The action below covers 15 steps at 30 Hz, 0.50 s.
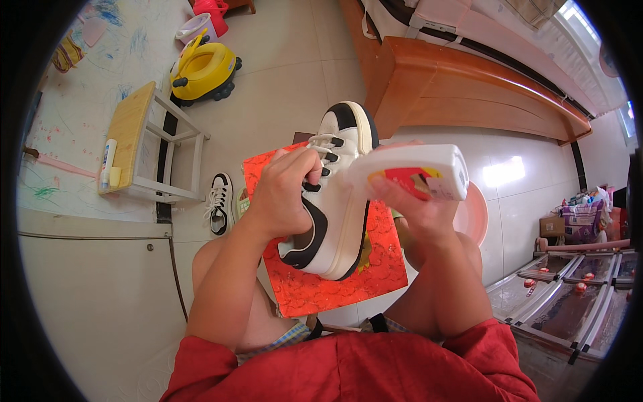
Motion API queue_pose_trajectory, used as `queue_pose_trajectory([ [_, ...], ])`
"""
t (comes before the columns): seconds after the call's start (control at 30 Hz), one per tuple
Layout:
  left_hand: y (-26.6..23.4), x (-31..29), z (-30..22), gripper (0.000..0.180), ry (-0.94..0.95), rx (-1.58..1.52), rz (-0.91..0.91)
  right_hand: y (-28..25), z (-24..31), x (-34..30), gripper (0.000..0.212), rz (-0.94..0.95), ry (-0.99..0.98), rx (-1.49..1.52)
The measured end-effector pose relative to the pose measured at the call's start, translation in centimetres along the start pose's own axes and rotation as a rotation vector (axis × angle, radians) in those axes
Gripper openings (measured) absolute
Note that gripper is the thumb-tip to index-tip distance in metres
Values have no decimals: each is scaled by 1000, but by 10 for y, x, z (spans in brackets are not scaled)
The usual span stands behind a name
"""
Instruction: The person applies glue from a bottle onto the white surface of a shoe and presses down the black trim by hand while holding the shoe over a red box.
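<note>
Floor (281,74): pale tiles, glare at right
Wall (87,114): white, scribbled
Bed (469,94): brown wood
Stool (130,124): wooden top, near wall
Window (580,21): bright

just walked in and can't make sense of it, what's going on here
A person holds a white and black shoe by its opening with the left hand, over a red box. The right hand grips a white bottle, its blurred end close to the shoe's side; whether they touch is unclear. Another shoe is on the floor, to the left.
</note>
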<state>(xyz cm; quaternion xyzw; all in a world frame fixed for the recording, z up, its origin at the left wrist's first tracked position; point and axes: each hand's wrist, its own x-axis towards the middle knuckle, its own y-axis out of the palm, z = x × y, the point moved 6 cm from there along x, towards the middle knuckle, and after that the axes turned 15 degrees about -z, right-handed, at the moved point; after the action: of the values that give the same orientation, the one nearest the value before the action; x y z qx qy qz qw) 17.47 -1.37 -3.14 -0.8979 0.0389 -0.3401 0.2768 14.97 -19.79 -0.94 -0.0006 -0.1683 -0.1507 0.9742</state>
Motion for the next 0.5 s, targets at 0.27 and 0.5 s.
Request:
queue_pose_trajectory([
  [0.27,0,1,-2,33,3,4,-4,-2,8,4,29,-35,-120,-151],
  [0.5,0,0,-2,33,-12,14,-3,1,5,-5,39,19,113,-4],
])
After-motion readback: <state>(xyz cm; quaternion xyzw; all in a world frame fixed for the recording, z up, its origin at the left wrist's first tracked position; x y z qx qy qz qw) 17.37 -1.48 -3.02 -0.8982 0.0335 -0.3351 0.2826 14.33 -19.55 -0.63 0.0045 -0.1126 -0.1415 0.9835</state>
